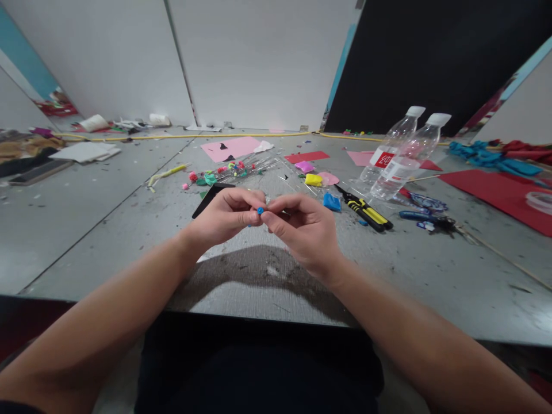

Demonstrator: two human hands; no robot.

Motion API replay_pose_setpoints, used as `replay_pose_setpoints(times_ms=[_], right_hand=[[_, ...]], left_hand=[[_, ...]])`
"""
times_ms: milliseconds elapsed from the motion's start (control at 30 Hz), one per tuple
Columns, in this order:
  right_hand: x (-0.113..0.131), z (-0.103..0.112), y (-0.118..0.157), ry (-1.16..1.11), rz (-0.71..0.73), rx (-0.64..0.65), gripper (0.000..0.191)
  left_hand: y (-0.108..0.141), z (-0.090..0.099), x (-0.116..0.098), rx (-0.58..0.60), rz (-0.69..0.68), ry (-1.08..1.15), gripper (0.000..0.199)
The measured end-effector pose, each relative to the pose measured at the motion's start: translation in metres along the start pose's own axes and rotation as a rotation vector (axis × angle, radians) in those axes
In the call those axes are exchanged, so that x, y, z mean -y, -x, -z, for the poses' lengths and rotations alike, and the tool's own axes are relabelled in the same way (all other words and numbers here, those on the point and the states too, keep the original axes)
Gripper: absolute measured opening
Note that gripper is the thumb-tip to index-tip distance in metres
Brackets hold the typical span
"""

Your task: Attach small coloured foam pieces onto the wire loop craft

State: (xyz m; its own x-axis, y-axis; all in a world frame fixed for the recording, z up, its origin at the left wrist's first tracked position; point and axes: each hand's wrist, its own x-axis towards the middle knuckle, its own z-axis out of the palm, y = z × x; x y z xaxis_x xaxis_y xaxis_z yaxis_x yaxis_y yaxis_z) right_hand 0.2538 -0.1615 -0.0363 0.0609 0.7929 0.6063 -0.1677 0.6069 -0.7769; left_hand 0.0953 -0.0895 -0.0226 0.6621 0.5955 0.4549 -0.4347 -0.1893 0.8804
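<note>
A small blue clay piece (260,211), rounded with what looks like a curled surface, is pinched between my two hands above the table's near part. My left hand (224,215) grips it between thumb and forefinger. From the other side, my right hand (304,227) closes thumb and forefinger at its edge; the exact contact is partly hidden. Just behind my left hand lies a black flat object (211,198), partly covered by it. Beyond my right hand are a blue packet (332,202), a yellow packet (313,180) and a purple packet (305,167).
Black-and-yellow pliers (366,210) lie right of my hands. Two plastic bottles (399,172) stand behind them, near red sheets (495,192). Several small coloured clay bits (224,171) on clear sticks lie farther back. A dark phone-like slab (41,172) rests far left.
</note>
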Motion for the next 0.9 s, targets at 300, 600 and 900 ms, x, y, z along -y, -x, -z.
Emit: replay_pose_setpoints(times_ms=[300, 600, 900], right_hand=[[0.0008, 0.0015, -0.0005, 0.004, -0.026, 0.004, 0.034], [0.0021, 0.0029, 0.0013, 0.072, -0.002, 0.014, 0.032], [-0.0009, 0.0047, 0.0016, 0.050, -0.035, 0.023, 0.027]], left_hand=[[0.0015, -0.0017, -0.0012, 0.017, 0.005, 0.017, 0.012], [0.0026, -0.0020, -0.0024, 0.011, 0.035, 0.006, 0.016], [0.0009, 0.0031, -0.0025, 0.015, 0.024, -0.031, 0.016]])
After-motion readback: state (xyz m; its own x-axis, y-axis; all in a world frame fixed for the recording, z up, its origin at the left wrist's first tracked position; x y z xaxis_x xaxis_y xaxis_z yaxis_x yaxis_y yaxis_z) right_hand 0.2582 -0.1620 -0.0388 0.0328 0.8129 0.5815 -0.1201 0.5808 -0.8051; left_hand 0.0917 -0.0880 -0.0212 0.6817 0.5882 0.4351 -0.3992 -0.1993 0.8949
